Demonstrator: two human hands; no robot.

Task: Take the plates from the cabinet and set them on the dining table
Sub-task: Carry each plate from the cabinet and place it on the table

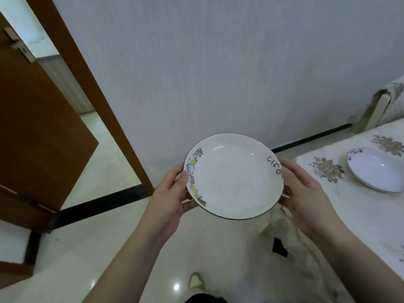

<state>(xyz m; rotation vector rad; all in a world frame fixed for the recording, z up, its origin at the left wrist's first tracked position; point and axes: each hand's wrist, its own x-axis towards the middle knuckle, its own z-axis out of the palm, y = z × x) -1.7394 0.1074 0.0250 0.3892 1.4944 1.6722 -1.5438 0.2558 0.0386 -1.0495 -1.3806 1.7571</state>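
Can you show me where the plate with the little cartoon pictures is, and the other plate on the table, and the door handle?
cartoon plate (235,178): head view, on its white middle.
plate on the table (377,169): head view, on its white bowl part.
door handle (18,45): head view, on the metal lever.

The plate (235,178) looks like glossy glazed ceramic. Right of it, a second glossy plate (376,169) lies on the counter's (328,206) matt patterned cloth. Left of it stands a smooth brown wooden door (37,127); below, polished floor tiles (98,248) shine.
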